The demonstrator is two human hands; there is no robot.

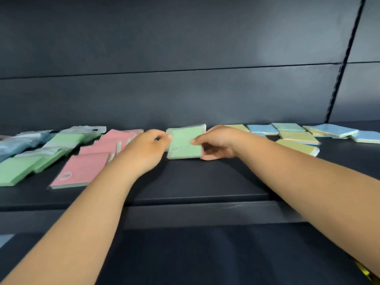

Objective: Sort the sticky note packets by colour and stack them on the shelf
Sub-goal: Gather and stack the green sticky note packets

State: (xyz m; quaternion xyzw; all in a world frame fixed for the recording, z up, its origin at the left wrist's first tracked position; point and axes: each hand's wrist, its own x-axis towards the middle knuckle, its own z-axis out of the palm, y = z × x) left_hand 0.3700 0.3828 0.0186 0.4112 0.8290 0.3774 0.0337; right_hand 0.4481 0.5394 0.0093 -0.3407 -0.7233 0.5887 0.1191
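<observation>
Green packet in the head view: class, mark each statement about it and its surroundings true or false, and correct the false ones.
1. Both hands hold the green packet. True: the left hand pinches its left edge, and the right hand grips its right side.
2. The pink packets lie right of the held packet. False: they lie left of it.
3. Blue and yellow packets lie scattered on the right. True.
4. The held packet sits on top of the green pile. False: that pile lies far left, apart from it.
</observation>
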